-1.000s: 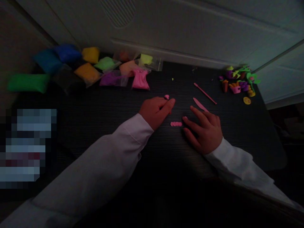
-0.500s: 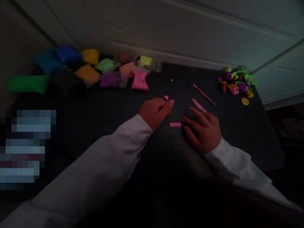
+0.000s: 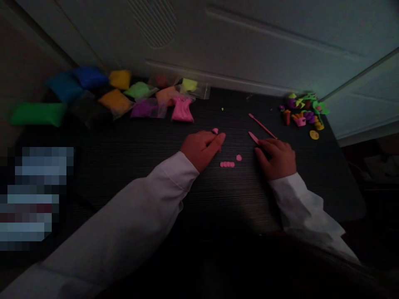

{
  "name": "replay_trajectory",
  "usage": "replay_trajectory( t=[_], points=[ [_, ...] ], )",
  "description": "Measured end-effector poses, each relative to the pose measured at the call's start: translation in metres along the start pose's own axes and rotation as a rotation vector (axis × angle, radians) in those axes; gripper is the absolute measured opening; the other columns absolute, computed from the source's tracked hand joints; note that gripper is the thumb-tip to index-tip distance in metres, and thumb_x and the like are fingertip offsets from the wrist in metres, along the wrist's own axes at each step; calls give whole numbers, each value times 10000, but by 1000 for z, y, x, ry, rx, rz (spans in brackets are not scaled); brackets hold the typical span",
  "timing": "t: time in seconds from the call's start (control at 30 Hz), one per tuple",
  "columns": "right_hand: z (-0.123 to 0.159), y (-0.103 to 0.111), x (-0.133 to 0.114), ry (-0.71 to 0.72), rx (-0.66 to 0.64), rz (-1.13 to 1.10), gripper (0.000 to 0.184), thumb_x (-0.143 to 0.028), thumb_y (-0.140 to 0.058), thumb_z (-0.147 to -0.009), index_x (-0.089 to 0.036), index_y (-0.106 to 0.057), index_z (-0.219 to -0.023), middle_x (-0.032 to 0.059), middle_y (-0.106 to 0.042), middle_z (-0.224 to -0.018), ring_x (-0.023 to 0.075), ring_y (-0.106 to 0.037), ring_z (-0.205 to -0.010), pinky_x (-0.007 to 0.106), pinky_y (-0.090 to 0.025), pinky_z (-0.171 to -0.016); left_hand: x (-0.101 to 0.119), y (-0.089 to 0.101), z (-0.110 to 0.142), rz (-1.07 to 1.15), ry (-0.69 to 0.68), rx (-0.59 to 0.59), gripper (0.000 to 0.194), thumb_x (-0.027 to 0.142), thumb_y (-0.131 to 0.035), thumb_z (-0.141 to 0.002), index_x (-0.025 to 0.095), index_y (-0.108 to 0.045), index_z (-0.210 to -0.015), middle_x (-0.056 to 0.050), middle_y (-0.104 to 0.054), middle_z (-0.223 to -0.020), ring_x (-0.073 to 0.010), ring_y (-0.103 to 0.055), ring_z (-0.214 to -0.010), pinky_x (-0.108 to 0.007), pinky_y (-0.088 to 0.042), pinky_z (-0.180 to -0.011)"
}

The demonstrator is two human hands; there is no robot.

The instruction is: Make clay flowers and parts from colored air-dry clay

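- Moved since the earlier frame: right hand (image 3: 279,160) off the single pink disc (image 3: 239,158) and over to the pink knife (image 3: 253,137); disc now uncovered on the dark table (image 3: 140,145).
- Left, back: coloured packets, pink packet (image 3: 182,109) nearest the left hand (image 3: 199,150).
- Left hand: fingers curled, pink lump (image 3: 215,131) showing past them. Cannot tell whether it is pinched. Risk: finger pressure could dent it.
- Centre: row of overlapping pink discs (image 3: 227,165), untouched; single disc near its right end, apart. Risk: a dragging fingertip could smear or split the row.
- Right: right hand partly covers the knife, handle hidden; whether fingers have closed cannot be told. Risk: slack hold, blade skids; knuckles could nudge the thin pink stick (image 3: 263,126).
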State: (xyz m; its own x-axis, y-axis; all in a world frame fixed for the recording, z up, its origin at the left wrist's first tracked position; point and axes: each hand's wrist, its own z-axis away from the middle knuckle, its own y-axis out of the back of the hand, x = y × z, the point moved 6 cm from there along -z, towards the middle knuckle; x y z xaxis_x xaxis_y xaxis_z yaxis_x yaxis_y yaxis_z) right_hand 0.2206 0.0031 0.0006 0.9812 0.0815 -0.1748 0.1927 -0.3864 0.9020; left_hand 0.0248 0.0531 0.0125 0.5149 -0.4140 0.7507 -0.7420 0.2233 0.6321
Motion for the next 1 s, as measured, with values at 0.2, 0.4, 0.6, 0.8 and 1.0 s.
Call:
replay_trajectory(
  t=[0.2,0.4,0.6,0.8,1.0],
  points=[
    [-2,-3,10,-63,-9,-47,204,-343,-505,-717,-198,-602,-825,76,-592,-895,224,-520,-822,374,-407,-658,-1,-1,0,5,-15,-10,457,400,-283,-812,162,-586,-566,-8,-571,-608,-104,-532,-643,-242,-384,-668],
    [-7,-5,10,-38,-30,-54,163,-307,-501,-724,-184,-592,-780,76,-589,-831,206,-533,-792,355,-427,-675,-1,-1,0,3,-20,-11,454,401,-282,-809,165,-580,-561,-6,-562,-602,-105,-528,-641,-244,-381,-662],
    [-1,4,-5,9,-22,-164,96,-230,-473,-739,-196,-538,-801,43,-566,-763,169,-536,-710,306,-434,-620,0,0,0,-12,-19,-10,456,400,-276,-812,167,-580,-563,-5,-563,-593,-100,-519,-622,-237,-379,-656],
    [30,16,-33,221,-111,-178,125,-177,-458,-765,-190,-524,-870,55,-605,-877,167,-546,-838,319,-408,-731,-1,0,-1,-12,-15,-18,459,396,-280,-812,167,-585,-556,-1,-570,-600,-98,-528,-617,-239,-380,-663],
    [39,16,-35,288,-127,-114,201,-172,-464,-770,-211,-571,-935,43,-611,-919,158,-547,-837,323,-375,-737,0,0,0,-2,-1,-11,457,399,-281,-813,165,-585,-564,0,-570,-606,-95,-527,-620,-234,-381,-673]
  ],
)
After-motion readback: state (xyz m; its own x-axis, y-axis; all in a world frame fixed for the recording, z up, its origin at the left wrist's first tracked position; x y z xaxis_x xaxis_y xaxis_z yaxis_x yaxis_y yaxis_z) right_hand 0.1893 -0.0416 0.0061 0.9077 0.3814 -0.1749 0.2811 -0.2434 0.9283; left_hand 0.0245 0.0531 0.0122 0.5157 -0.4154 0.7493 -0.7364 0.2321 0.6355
